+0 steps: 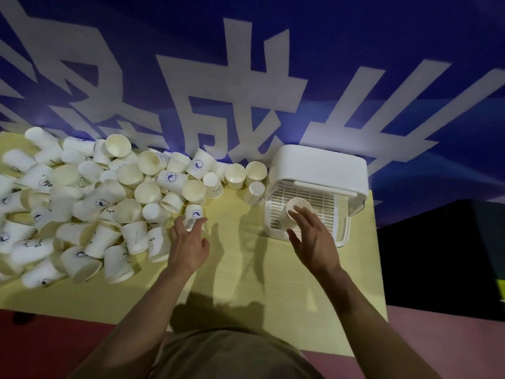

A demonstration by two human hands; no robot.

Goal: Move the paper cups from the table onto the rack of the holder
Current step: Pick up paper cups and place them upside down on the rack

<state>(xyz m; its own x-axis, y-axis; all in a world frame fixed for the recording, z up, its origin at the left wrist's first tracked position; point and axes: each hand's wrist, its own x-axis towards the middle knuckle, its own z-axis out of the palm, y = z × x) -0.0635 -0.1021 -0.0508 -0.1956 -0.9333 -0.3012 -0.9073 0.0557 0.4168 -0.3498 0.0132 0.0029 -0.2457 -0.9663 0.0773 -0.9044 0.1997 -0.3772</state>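
Observation:
A big heap of white paper cups [90, 203] covers the left half of the yellow table [246, 274]. My left hand [188, 242] grips one upside-down cup with a blue logo [193, 214] at the heap's right edge. The white holder [319, 170] stands at the right, its slatted rack [314, 201] open toward me. One cup [296, 207] stands on the rack, mouth up. My right hand [311, 236] is at this cup, fingers spread and touching its near side.
Two upright cups [246, 173] and an upturned one [255, 191] stand just left of the holder. A blue wall with large white characters [246, 77] rises behind the table. The table's right edge [379, 255] lies close to the holder; dark floor lies beyond.

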